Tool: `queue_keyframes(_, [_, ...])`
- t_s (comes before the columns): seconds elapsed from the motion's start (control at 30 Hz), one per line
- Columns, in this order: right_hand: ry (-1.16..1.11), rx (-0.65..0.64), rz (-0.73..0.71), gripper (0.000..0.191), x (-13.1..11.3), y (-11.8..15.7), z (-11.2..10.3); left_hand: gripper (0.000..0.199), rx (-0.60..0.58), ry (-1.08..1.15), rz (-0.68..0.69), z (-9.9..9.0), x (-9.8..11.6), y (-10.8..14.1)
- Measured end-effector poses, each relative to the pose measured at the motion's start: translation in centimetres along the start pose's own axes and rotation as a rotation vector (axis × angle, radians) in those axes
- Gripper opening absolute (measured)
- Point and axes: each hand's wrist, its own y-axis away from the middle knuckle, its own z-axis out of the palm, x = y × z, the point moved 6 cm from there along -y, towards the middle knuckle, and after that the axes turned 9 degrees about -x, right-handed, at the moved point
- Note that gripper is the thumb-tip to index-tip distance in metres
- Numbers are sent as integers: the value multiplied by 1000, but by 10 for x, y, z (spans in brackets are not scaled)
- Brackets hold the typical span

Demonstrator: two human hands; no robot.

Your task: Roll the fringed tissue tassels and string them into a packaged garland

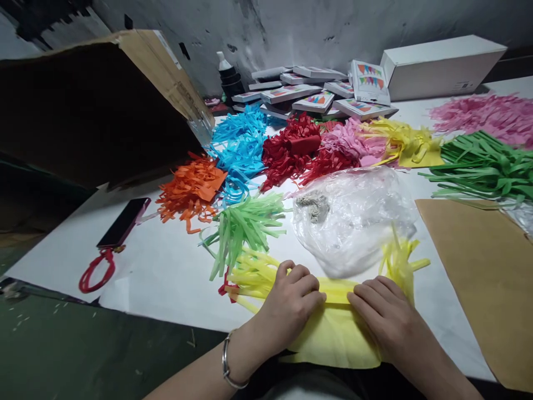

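A sheet of yellow tissue paper (pixel 337 333) with cut fringe strips lies at the table's front edge, its lower part hanging over. My left hand (pixel 293 300) is closed on a folded band across its middle, fingers curled and thumb pressed to the fold. My right hand (pixel 385 316) grips the same band a little to the right, fingers bent over it. Yellow strips stick out past both hands. Just beyond lie a light green fringe bundle (pixel 245 228) and a crumpled clear plastic bag (pixel 358 216). A scrap of red shows under the yellow strips at left.
Orange (pixel 194 186), blue (pixel 244 144), red (pixel 291 147), pink and dark green (pixel 491 166) fringe piles spread across the table. Behind them are flat printed boxes (pixel 291 94) and a white box (pixel 441 69). A cardboard box (pixel 166 78) and phone (pixel 125 222) stand left; brown cardboard (pixel 478 278) lies right.
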Motion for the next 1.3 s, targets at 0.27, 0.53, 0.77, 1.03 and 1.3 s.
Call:
queue_keyframes(0.27, [7, 78, 177, 15, 6, 8, -7, 18, -152, 66, -239, 3, -11, 1])
queue_keyframes(0.53, [73, 51, 418, 23, 14, 2, -4, 11, -271, -29, -382, 4, -15, -8])
queue_keyframes(0.77, [57, 58, 244, 20, 1, -4, -4, 13, -213, -84, 59, 4, 6, -13])
queue_keyframes(1.03, [69, 24, 76, 34, -13, -22, 9, 15, -189, 35, -5, 7, -2, -17])
queue_keyframes(1.3, [53, 7, 57, 35, -13, -24, 12, 19, -115, 57, -18, 4, -5, -12])
